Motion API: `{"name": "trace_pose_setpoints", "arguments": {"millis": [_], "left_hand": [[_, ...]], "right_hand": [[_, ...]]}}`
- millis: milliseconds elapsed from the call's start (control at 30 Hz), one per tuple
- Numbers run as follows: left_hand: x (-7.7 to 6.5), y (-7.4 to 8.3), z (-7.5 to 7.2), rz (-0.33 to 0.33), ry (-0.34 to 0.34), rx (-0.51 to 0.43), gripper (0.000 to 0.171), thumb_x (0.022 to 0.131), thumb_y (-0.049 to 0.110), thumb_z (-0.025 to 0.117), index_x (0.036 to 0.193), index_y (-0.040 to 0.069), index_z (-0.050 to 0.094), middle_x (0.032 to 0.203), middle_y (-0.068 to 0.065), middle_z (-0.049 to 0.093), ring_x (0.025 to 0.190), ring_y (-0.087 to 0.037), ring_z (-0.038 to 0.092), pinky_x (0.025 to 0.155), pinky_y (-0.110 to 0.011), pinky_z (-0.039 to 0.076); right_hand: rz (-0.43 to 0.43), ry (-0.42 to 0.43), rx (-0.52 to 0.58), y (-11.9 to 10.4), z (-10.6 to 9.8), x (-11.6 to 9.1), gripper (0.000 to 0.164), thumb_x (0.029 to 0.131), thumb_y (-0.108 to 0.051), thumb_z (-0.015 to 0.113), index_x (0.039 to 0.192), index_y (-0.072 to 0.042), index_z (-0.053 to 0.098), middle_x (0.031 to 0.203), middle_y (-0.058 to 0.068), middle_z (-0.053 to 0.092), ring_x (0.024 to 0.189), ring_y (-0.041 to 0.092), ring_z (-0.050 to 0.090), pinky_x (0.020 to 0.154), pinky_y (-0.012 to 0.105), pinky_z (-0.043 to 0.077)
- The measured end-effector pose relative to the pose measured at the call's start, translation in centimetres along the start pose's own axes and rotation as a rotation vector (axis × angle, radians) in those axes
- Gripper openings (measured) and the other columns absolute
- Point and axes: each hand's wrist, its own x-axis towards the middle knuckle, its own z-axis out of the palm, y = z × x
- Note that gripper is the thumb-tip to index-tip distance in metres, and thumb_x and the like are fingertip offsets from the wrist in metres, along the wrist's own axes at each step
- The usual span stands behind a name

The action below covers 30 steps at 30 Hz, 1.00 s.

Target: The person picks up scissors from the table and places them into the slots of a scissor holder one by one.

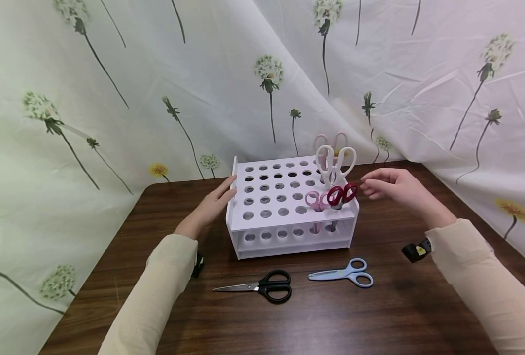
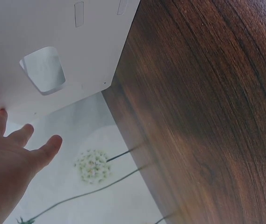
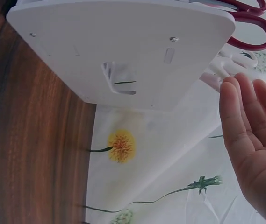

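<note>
A white rack (image 1: 289,223) with rows of round holes stands on the table. Four kinds of handles rise from its right side: pale pink scissors (image 1: 341,139) at the back, white scissors (image 1: 352,159), pink scissors (image 1: 312,205) and dark red scissors (image 1: 334,196) at the front. With fairly straight fingers, my left hand (image 1: 213,202) touches the rack's left side panel (image 2: 86,51). Just right of the dark red handles, my right hand (image 1: 393,187) hovers with loosely bent fingers; the right wrist view shows nothing held in its palm (image 3: 263,163).
In front of the rack lie black-handled scissors (image 1: 274,292), blades to the left, and light blue scissors (image 1: 339,273) on the dark wooden table (image 1: 227,330). A flower-printed white cloth (image 1: 227,88) hangs behind and along the sides.
</note>
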Motion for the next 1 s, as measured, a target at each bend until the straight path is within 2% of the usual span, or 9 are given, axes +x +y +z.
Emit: {"name": "trace_pose_setpoints", "arguments": {"millis": [133,267,367,533,767,1000], "left_hand": [[0.0,0.0,0.0,-0.002,-0.008,-0.005,0.055,0.097,0.048,0.035,0.148,0.033,0.018,0.151,0.000,0.016,0.135,-0.029,0.018,0.103,-0.052,0.020],[-0.1,0.1,0.0,-0.009,-0.010,-0.008,0.055,0.097,0.049,0.035,0.147,0.034,0.018,0.151,0.000,0.016,0.135,-0.028,0.018,0.103,-0.052,0.019],[-0.1,0.2,0.0,-0.010,-0.008,-0.008,0.055,0.097,0.048,0.035,0.148,0.034,0.018,0.151,0.000,0.016,0.135,-0.028,0.018,0.103,-0.052,0.020],[-0.1,0.2,0.0,-0.003,-0.004,-0.011,0.055,0.098,0.046,0.036,0.148,0.030,0.019,0.151,-0.001,0.016,0.135,-0.028,0.018,0.104,-0.052,0.019],[-0.1,0.1,0.0,-0.001,-0.005,-0.018,0.054,0.098,0.044,0.036,0.148,0.030,0.020,0.151,-0.001,0.016,0.135,-0.027,0.018,0.104,-0.051,0.020],[-0.1,0.1,-0.1,0.007,-0.005,-0.011,0.054,0.099,0.041,0.036,0.148,0.029,0.020,0.151,-0.001,0.017,0.135,-0.028,0.018,0.104,-0.051,0.020]], "right_hand": [[-0.006,-0.006,-0.010,0.5,0.0,-0.2,0.035,0.093,-0.016,0.057,0.113,0.012,0.054,0.093,0.011,0.066,0.079,0.014,0.065,0.070,0.031,0.052],[0.003,-0.018,-0.012,0.9,0.0,-0.3,0.035,0.092,-0.014,0.058,0.114,0.014,0.053,0.097,0.023,0.063,0.079,0.015,0.065,0.070,0.030,0.052],[0.025,-0.030,-0.027,1.1,0.0,-0.5,0.036,0.092,-0.015,0.059,0.114,0.013,0.054,0.100,0.026,0.062,0.079,0.014,0.065,0.070,0.029,0.052],[0.045,-0.039,-0.048,1.3,0.1,-0.6,0.035,0.091,-0.016,0.061,0.113,0.011,0.055,0.098,0.022,0.064,0.078,0.015,0.066,0.070,0.028,0.052],[0.024,-0.060,-0.044,1.9,0.3,-0.9,0.032,0.090,-0.010,0.060,0.113,0.012,0.055,0.100,0.023,0.063,0.076,0.017,0.066,0.071,0.033,0.052],[0.039,-0.085,-0.070,2.8,0.4,-1.5,0.034,0.089,-0.014,0.063,0.113,0.009,0.057,0.101,0.020,0.062,0.080,0.018,0.065,0.071,0.034,0.052]]}}
